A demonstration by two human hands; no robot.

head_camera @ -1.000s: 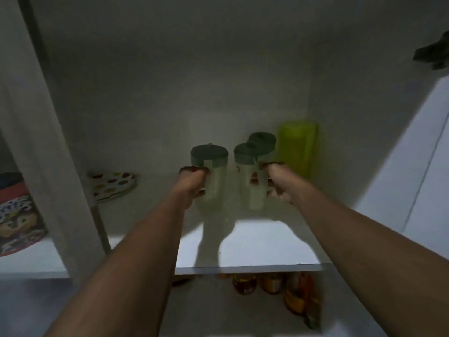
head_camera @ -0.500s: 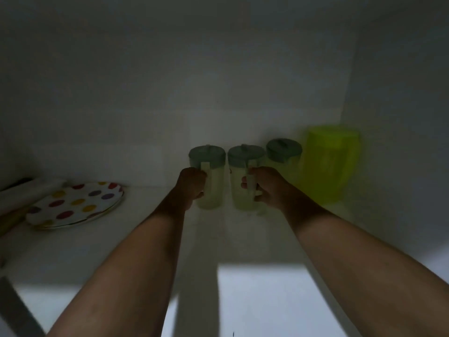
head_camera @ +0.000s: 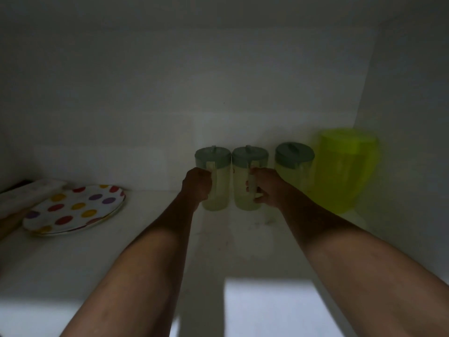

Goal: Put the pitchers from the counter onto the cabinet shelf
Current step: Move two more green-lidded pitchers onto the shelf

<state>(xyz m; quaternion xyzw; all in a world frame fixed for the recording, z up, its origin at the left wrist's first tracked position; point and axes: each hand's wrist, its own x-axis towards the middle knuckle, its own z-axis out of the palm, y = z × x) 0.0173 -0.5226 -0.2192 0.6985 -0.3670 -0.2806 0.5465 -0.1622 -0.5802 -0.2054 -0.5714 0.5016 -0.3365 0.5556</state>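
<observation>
Three pale pitchers with grey-green lids stand in a row at the back of the white cabinet shelf (head_camera: 150,244). My left hand (head_camera: 197,184) is closed around the handle of the left pitcher (head_camera: 217,176). Around the handle of the middle pitcher (head_camera: 244,177) my right hand (head_camera: 266,187) is wrapped. Both pitchers stand upright, side by side, with their bases on the shelf. The third pitcher (head_camera: 294,164) stands free just to the right. A larger bright yellow-green pitcher (head_camera: 345,169) is in the back right corner.
A white plate with coloured dots (head_camera: 75,209) lies on the shelf at the left, with a pale flat object (head_camera: 29,193) behind it. The cabinet's back wall is just behind the pitchers and the right wall is beside the yellow-green pitcher.
Both hands have carried their pitchers deeper into the cabinet and lowered them to the shelf at the back, in line with the third pitcher. The view has moved closer in.
</observation>
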